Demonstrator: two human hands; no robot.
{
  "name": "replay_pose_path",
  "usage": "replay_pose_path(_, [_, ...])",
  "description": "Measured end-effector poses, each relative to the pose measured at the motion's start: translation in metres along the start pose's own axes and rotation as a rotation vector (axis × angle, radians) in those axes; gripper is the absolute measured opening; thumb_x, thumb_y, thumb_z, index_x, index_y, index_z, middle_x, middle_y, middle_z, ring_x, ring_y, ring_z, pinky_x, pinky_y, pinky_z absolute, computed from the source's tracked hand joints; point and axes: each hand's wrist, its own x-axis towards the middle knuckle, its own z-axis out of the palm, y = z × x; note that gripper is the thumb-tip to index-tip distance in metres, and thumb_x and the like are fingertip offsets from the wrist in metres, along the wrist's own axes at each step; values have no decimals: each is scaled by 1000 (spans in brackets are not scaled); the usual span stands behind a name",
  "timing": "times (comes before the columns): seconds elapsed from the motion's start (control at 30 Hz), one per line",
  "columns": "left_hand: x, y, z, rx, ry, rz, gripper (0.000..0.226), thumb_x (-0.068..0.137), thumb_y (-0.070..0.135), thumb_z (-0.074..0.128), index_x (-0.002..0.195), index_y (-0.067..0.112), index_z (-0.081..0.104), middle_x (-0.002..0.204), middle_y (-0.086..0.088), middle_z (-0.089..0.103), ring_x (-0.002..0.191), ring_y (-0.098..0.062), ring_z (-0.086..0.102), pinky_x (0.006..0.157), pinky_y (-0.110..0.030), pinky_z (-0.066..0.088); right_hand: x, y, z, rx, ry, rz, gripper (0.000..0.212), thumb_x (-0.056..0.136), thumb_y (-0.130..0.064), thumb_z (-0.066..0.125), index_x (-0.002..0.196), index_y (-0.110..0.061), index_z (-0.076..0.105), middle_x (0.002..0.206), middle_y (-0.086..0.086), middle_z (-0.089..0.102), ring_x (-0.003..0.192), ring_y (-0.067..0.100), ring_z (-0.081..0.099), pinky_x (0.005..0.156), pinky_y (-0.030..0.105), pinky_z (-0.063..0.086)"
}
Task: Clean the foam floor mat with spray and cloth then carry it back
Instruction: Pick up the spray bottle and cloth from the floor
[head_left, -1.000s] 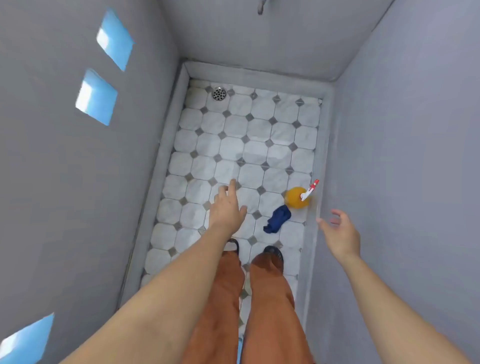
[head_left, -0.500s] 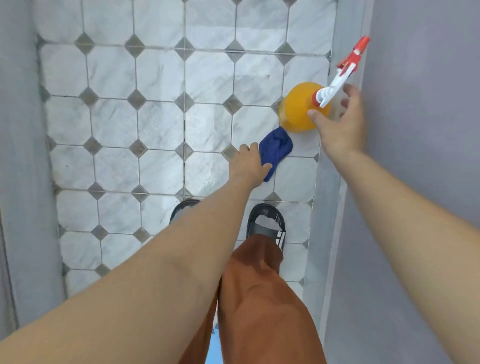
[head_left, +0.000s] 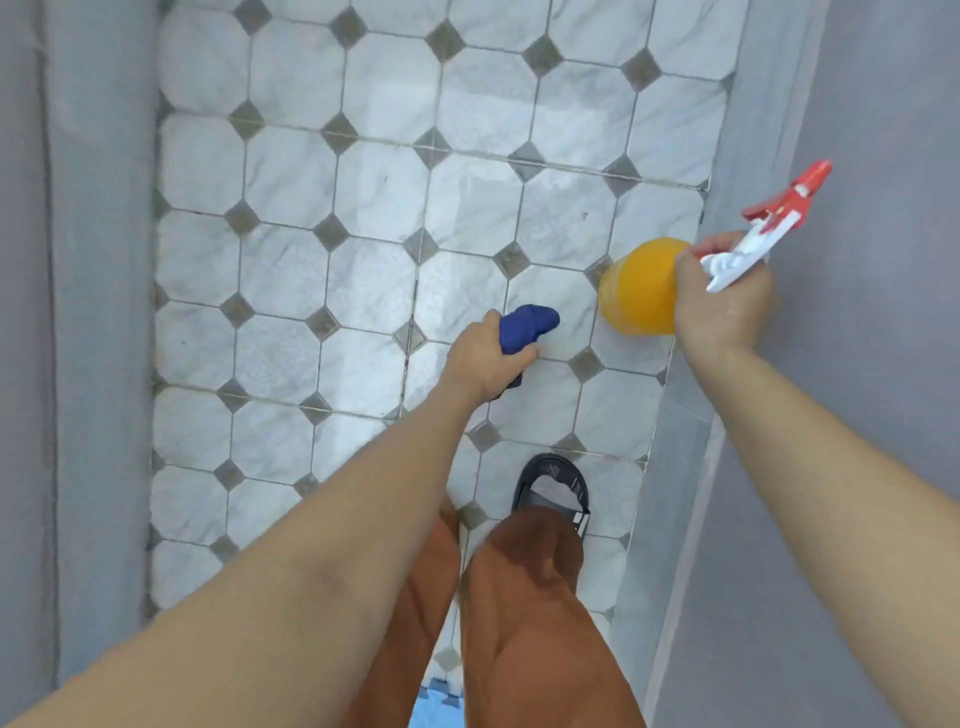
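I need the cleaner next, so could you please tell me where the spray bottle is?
In the head view, the spray bottle is at the right, held in the right hand beside the grey wall.

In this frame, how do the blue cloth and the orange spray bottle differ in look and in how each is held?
The cloth is dark blue, soft and bunched; the spray bottle is orange, rigid and rounded, with a red-and-white trigger head. The left hand closes around the cloth's lower end; the right hand grips the bottle at its neck. Both are held over the tiled floor.
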Motion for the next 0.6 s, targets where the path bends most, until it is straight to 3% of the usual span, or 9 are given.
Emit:
replay_pose_path(0.1, [-41,35,-89,-120,79,-52,54,83,60,58,86,5,56,80,-8,66,73,-22,61,63,-34,49,-31,-64,-37,17,-35,39,4,86,-20,59,83,-23,60,77,0,61,84,30,63,74,35,52])
replay_pose_path(0.17, [-71,63,-150,-153,76,-62,42,92,47,51,85,7,57,82,-9,67,79,-27,62,66,-33,48,-53,-121,-75,19,-87,46,7,88,-19,60,85,-13,63,72,1,60,82,32,62,68,30,45])
replay_pose_path(0.23, [-109,97,-213,-211,62,-92,25,95,34,43,85,14,55,88,-8,64,88,-29,60,66,-29,43,-74,-186,-119,9,-153,-7,3,88,-15,63,88,-15,65,76,-2,65,82,27,64,70,28,43])
replay_pose_path(0.33, [-168,162,-320,-350,46,-49,17,83,24,41,85,18,57,84,-6,64,85,-28,62,72,-34,47,-102,-299,-185,23,-196,-138,30,86,-6,65,109,-26,61,89,-18,72,84,1,63,74,26,45])
replay_pose_path(0.4, [-211,216,-395,-394,31,34,14,89,13,46,87,19,58,76,-2,61,73,-21,59,63,-31,47,-120,-376,-225,61,-173,-207,42,85,-4,66,116,-31,54,91,-29,69,83,-4,61,71,22,43])
replay_pose_path(0.47, [-254,270,-465,-465,115,116,12,95,25,54,88,16,59,71,0,60,69,-20,57,62,-26,44,-135,-447,-259,126,-136,-262,51,84,-1,66,111,-40,47,88,-27,70,82,-2,61,68,23,42])
replay_pose_path(0.53, [-288,322,-526,-578,216,149,39,93,46,53,87,9,62,68,0,60,67,-19,57,63,-27,44,-143,-511,-284,171,-107,-308,55,83,1,65,103,-45,43,86,-25,71,80,-2,61,70,27,44])
replay_pose_path(0.6, [-304,369,-579,-655,290,181,43,94,49,52,86,9,65,73,0,63,72,-18,59,69,-29,45,-143,-573,-303,205,-95,-364,55,82,1,64,105,-43,42,85,-24,71,78,0,63,74,35,48])
